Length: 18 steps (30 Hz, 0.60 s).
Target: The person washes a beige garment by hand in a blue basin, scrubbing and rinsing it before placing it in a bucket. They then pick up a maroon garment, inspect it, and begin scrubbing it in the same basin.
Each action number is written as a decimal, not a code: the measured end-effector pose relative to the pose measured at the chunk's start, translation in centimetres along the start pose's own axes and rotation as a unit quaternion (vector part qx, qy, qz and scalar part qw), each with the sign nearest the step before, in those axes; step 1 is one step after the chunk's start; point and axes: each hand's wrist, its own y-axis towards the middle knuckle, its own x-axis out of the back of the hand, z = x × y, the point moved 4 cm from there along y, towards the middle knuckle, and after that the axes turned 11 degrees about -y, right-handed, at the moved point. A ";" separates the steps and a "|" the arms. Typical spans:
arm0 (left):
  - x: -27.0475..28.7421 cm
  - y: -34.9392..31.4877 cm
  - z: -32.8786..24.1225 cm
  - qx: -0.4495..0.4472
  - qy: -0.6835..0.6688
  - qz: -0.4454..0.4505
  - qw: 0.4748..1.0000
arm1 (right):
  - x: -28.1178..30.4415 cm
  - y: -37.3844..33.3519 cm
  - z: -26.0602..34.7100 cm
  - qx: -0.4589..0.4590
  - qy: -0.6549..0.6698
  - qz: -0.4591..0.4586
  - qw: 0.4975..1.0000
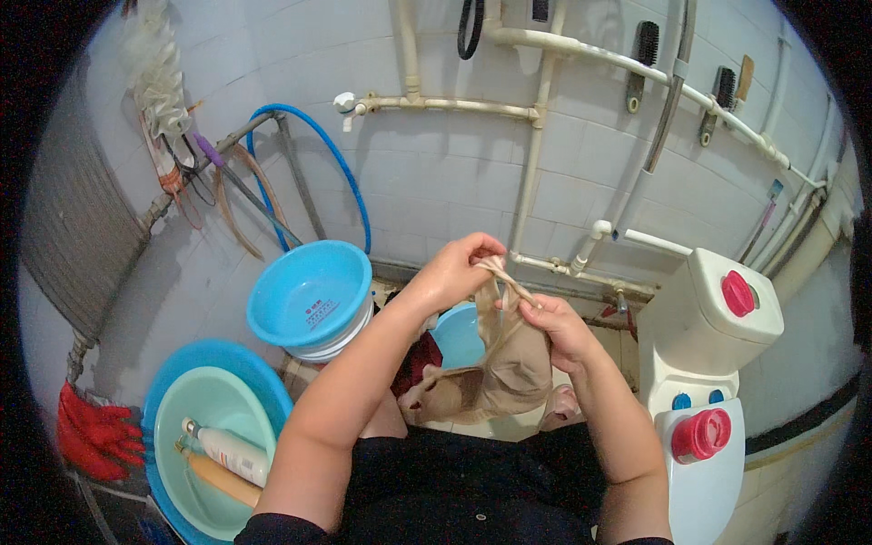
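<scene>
A beige undergarment (504,372) hangs in front of me over a blue basin (457,334) on the floor. My left hand (454,268) pinches the top of its strap, raised near the tiled wall. My right hand (554,327) grips the same strap slightly lower and to the right, pulling it taut between both hands. The garment's cups dangle below, near a dark red cloth (416,361).
A tilted blue basin (309,295) leans against the wall at left. A green basin (213,450) inside a bigger blue one holds two bottles (227,450). Red gloves (95,431) lie far left. A white washing machine (713,363) with red knobs stands right. Pipes and brushes line the wall.
</scene>
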 end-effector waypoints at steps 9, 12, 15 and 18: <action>-2.0 -5.9 7.0 0.080 -0.172 0.071 0.979 | 0.4 0.0 -1.8 0.045 0.136 -0.003 0.990; -4.9 -7.1 8.4 0.012 -0.162 0.124 0.979 | 0.5 -0.2 -2.3 0.038 0.174 -0.014 0.984; -6.7 -7.5 8.7 0.093 -0.268 0.162 0.945 | 1.4 -0.4 -2.9 0.050 0.204 -0.007 0.978; -7.0 -7.4 9.5 0.119 -0.181 0.165 0.962 | 1.9 -1.2 -2.4 0.065 0.189 -0.002 0.980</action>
